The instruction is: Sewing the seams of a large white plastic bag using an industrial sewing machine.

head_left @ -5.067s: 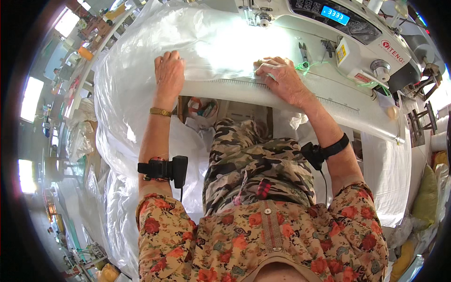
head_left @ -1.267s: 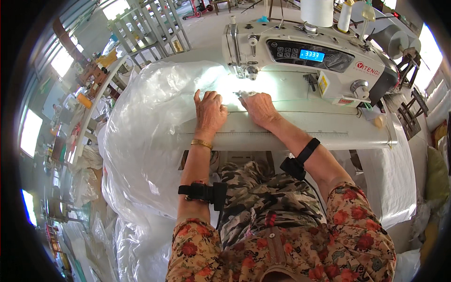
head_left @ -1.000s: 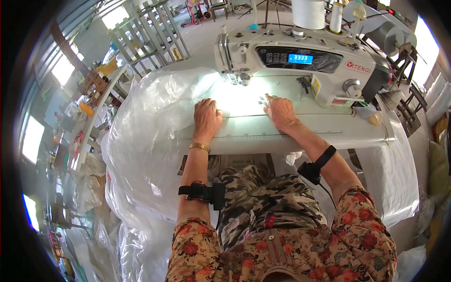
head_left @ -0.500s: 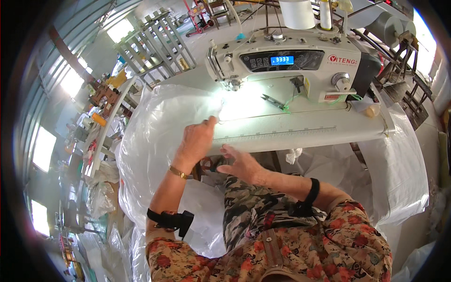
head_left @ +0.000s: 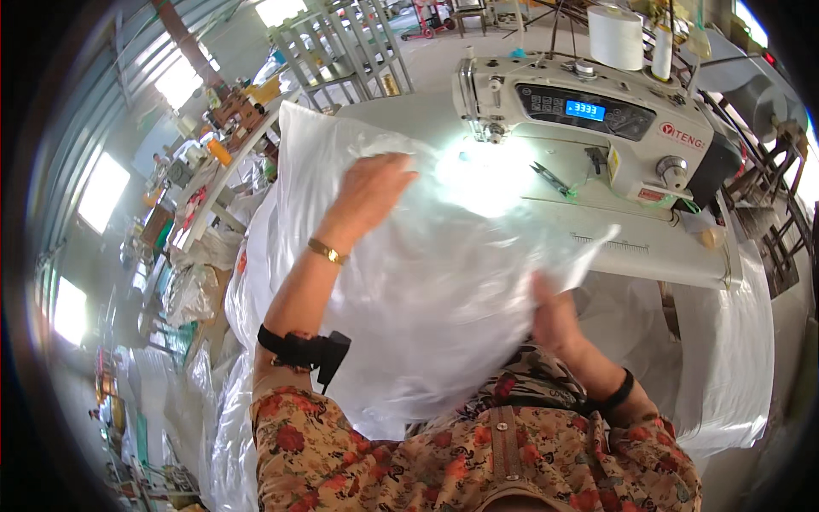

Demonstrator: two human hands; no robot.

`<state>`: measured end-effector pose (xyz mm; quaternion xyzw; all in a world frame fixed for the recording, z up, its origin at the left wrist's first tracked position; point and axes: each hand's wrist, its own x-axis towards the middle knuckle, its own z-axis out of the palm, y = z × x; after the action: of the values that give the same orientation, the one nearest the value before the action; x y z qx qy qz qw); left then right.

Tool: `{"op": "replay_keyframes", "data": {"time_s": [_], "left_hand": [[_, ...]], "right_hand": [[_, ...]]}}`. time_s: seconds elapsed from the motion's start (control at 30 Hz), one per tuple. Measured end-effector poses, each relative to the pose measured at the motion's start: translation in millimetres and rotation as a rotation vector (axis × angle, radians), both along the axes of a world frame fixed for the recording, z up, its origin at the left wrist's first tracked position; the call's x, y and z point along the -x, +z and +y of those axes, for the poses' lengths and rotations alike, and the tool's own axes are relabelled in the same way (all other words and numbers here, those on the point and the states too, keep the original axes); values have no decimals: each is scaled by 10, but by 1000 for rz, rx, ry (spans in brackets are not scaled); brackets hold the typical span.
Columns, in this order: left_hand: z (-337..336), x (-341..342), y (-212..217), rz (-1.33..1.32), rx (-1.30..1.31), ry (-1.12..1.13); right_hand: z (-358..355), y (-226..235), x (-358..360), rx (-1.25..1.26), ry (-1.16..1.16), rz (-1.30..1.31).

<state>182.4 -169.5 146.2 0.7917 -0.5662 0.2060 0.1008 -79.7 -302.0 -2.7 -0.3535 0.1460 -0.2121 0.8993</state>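
A large sheet of clear white plastic film (head_left: 444,282) is lifted off the sewing table and spreads in front of me. My left hand (head_left: 371,192) grips its upper edge, raised above the table's left side. My right hand (head_left: 554,320) holds the film's lower right part close to my lap, partly hidden behind the plastic. A white industrial sewing machine (head_left: 589,115) with a lit blue display stands at the back of the white table (head_left: 648,252). The needle area is brightly lit.
Small snips (head_left: 550,177) lie on the table by the machine. A large white thread cone (head_left: 616,38) stands behind it. More plastic film (head_left: 734,358) hangs over the table's right edge. Metal racks (head_left: 341,51) and cluttered shelves (head_left: 200,162) stand to the left.
Both hands left the flat film at the needle. My left hand has raised the film high; my right hand dropped toward my lap, pulling the sheet off the table.
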Motion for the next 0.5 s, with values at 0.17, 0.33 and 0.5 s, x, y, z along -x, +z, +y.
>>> {"op": "replay_keyframes", "data": {"time_s": [0.17,0.33,0.5], "left_hand": [[715,-833,-542,143,-106,831],[1007,-989,-1157,405,252,1093],[1795,-1458,-1973,1040,865,991]], "right_hand": [[-399,-666,546,119,-242,105],[-324,-630,671,37,-158,254],[-165,-191,534,35,-212,159]]}}
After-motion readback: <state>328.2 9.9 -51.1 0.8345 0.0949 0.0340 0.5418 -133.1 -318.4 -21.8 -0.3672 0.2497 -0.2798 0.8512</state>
